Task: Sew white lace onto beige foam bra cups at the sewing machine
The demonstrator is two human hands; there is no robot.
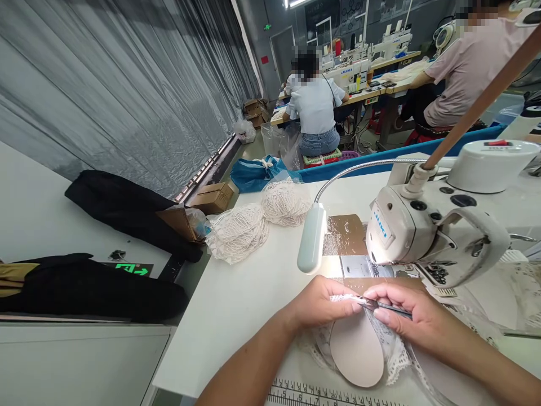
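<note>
Between its thumb and fingers, my left hand pinches the edge of a white lace piece. A pale, teardrop-shaped pad hangs with the lace, just below my fingers. My right hand is closed around a slim dark metal tool, whose tip meets the lace edge beside my left thumb. Its exact kind is hard to make out. Both hands are in front of a white sewing machine, close to its needle area.
Two stacks of white lace pieces lie at the table's far left. A lamp on a bent neck stands over the white table. A ruler strip runs along the front. Beyond, people sit at other sewing machines.
</note>
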